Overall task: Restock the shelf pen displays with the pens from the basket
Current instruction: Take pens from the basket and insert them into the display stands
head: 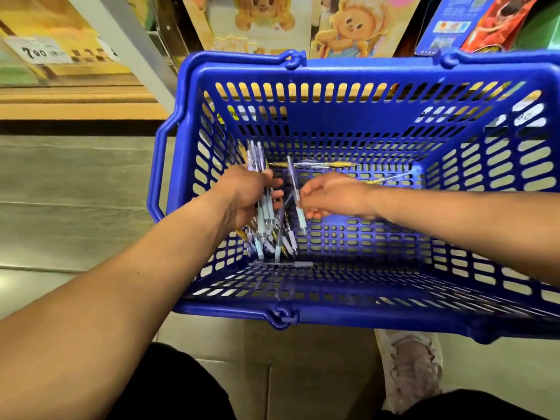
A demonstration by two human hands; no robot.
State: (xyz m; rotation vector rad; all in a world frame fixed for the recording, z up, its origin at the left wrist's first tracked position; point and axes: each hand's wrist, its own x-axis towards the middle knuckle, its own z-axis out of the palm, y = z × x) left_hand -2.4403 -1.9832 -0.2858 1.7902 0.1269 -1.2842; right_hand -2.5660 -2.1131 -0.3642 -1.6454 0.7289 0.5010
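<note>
The left hand (245, 195) is curled round a bundle of clear-sleeved pens with pale blue grips (256, 157), low inside the blue slotted plastic basket (363, 66). The right hand (333, 195), just beside it, pinches a single sleeved pen (301, 219). Bundle and single pen both run lengthwise away from the person, grip ends pointing down at the basket floor. The glossy sleeves look slippery. If another pen is crowded into the full fist, some could slide out among the loose pens (272, 247) beneath the left hand.

Inside a blue basket (333, 74) at frame centre, the left hand (245, 198) grips a bundle of pens (266, 207); the right hand (333, 195) pinches one pen (300, 213).
</note>
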